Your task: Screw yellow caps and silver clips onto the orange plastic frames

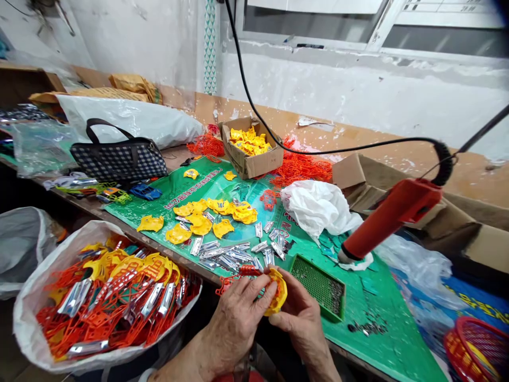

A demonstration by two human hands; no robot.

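Observation:
My left hand (pixel 234 310) and my right hand (pixel 300 313) meet at the table's front edge, both closed on a curved yellow plastic piece (pixel 279 293). A red plastic frame (pixel 227 284) sticks out to the left from under my left fingers; whether it is joined to the yellow piece is hidden. Just beyond my hands lie several shiny silver metal pieces (pixel 228 257). Behind those, more yellow plastic pieces (pixel 201 224) are spread on the green mat (pixel 374 313). Beside my right hand sits a green tray (pixel 318 281) with small dark screws (pixel 337 294) at one end.
A red electric screwdriver (pixel 392 220) hangs by a black cable at the right. A white sack (pixel 27 307) full of red, yellow and silver assemblies stands at lower left. Farther back are a cardboard box (pixel 258 164) of yellow pieces, red frames (pixel 304 167) and a checked bag (pixel 119 159).

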